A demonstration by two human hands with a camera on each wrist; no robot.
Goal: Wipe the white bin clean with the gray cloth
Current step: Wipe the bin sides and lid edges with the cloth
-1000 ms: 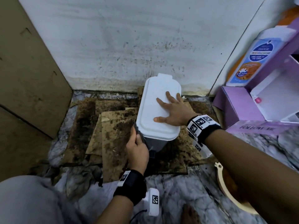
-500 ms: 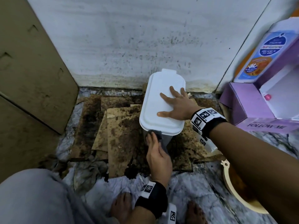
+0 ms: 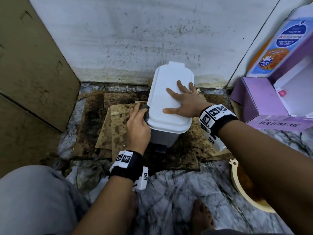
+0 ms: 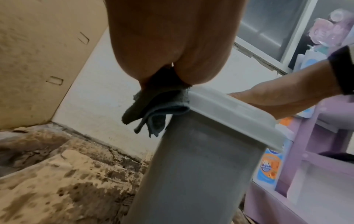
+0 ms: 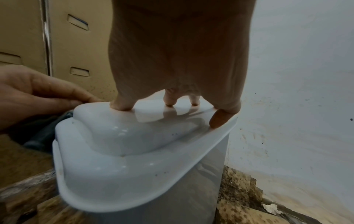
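A small white bin with a closed lid and grey body stands on stained cardboard by the wall. My right hand lies flat on the lid with fingers spread; in the right wrist view its fingertips press on the lid. My left hand holds the folded gray cloth against the lid's left edge. In the left wrist view the cloth hangs bunched under my left hand beside the rim.
Stained cardboard sheets cover the marble floor. A brown cabinet door stands at left. A purple box and bottles are at right, a cream basin at lower right. My bare feet are below.
My left hand has slid the cloth from the bin's front rim round to the lid's left edge. The right hand has stayed flat on the lid.
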